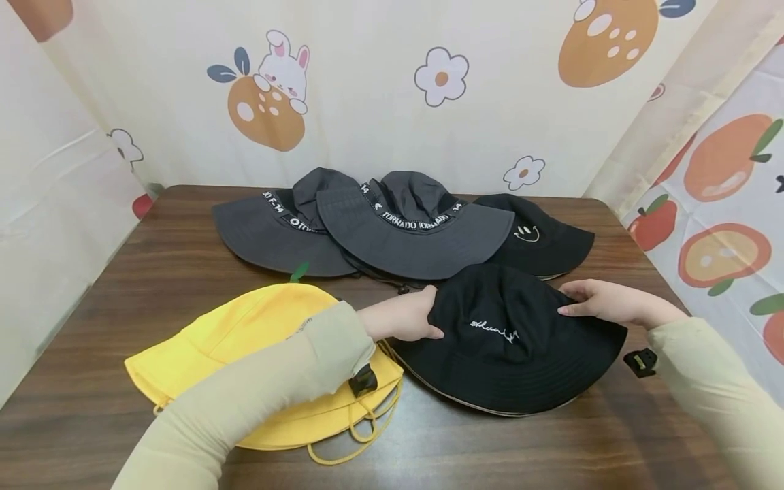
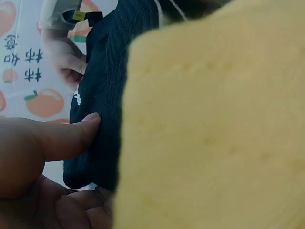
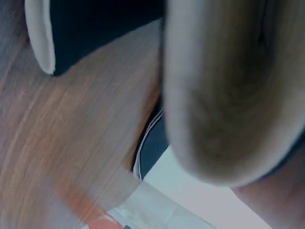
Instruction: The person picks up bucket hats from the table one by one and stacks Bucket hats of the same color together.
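A black bucket hat (image 1: 551,367) with white script lettering is held by its two sides in the head view. My left hand (image 1: 407,316) pinches its left side, thumb in front and fingers behind; the left wrist view shows the same thumb (image 2: 71,136) on the black cloth. At the hat's right edge, my right hand (image 1: 597,303) grips the brim with the thumb on top. In the right wrist view the hat's beige lining (image 3: 228,143) fills much of the frame and hides most of the fingers. A yellow bucket hat (image 1: 251,320) lies under my left forearm.
Behind the held hat, two grey hats with lettered bands (image 1: 416,238) (image 1: 269,238) and a black hat with a smiley (image 1: 557,238) overlap in a row on the wooden table (image 1: 122,306). A yellow cord (image 1: 343,461) trails from the yellow hat. Printed curtains surround the table.
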`<state>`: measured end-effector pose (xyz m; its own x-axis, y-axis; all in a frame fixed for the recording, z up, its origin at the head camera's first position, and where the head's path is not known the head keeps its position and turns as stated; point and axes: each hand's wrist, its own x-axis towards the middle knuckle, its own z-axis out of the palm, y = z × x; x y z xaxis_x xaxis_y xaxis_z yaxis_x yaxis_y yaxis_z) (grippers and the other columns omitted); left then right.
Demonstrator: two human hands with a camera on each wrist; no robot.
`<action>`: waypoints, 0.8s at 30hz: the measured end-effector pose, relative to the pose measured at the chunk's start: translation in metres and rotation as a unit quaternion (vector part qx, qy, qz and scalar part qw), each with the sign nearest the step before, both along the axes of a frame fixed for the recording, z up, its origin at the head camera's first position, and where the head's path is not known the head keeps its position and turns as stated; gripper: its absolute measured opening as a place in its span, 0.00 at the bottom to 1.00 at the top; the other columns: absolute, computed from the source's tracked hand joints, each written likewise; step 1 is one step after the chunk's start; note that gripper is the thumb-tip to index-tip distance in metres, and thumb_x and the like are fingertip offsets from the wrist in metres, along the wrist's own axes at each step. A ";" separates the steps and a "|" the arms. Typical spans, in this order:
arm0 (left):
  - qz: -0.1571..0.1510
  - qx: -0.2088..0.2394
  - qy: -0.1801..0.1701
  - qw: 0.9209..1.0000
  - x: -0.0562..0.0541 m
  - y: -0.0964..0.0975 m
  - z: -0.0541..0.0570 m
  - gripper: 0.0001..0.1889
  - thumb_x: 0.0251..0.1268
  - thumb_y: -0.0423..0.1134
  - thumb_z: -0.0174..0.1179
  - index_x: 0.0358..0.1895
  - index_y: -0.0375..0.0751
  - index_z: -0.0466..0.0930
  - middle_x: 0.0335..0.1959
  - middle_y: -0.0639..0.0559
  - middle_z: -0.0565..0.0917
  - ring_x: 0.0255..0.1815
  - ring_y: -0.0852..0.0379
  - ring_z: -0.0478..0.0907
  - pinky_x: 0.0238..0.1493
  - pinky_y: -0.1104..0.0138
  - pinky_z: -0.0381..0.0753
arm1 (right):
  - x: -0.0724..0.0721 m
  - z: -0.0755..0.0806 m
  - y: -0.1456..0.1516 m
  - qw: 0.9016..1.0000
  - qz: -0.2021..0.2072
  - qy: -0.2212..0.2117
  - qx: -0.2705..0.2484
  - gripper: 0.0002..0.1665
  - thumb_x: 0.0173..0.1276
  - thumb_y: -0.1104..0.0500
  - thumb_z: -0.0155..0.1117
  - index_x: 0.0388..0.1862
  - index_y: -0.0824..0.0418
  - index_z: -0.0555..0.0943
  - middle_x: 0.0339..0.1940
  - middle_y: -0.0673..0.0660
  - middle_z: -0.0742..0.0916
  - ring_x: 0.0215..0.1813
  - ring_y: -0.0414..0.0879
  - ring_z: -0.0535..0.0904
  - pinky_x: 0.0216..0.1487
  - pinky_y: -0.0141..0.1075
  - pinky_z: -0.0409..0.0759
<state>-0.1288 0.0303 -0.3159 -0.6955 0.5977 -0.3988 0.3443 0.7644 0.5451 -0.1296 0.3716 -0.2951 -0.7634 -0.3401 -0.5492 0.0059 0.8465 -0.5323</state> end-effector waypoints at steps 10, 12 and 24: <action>0.049 0.017 -0.041 0.998 0.001 0.000 -0.013 0.42 0.64 0.45 0.61 0.72 0.33 0.47 0.64 0.39 0.71 0.62 0.49 0.72 0.60 0.61 0.72 | 0.001 -0.011 -0.012 0.996 0.007 0.050 0.069 0.22 0.67 0.50 0.61 0.46 0.69 0.74 0.43 0.62 0.82 0.47 0.56 0.77 0.46 0.48 0.74; 0.051 0.021 -0.040 0.998 0.003 -0.001 -0.014 0.41 0.64 0.45 0.62 0.71 0.33 0.46 0.62 0.38 0.73 0.59 0.49 0.75 0.57 0.61 0.74 | 0.001 -0.013 -0.015 0.994 0.011 0.065 0.089 0.26 0.66 0.50 0.62 0.49 0.72 0.73 0.45 0.66 0.82 0.47 0.58 0.77 0.47 0.51 0.75; 0.023 0.024 -0.022 0.999 0.010 -0.007 0.001 0.43 0.66 0.50 0.57 0.75 0.40 0.40 0.71 0.36 0.59 0.72 0.46 0.59 0.67 0.57 0.64 | 0.002 -0.003 -0.019 0.990 0.012 0.105 0.096 0.26 0.67 0.52 0.61 0.54 0.71 0.72 0.46 0.66 0.81 0.47 0.57 0.77 0.46 0.50 0.75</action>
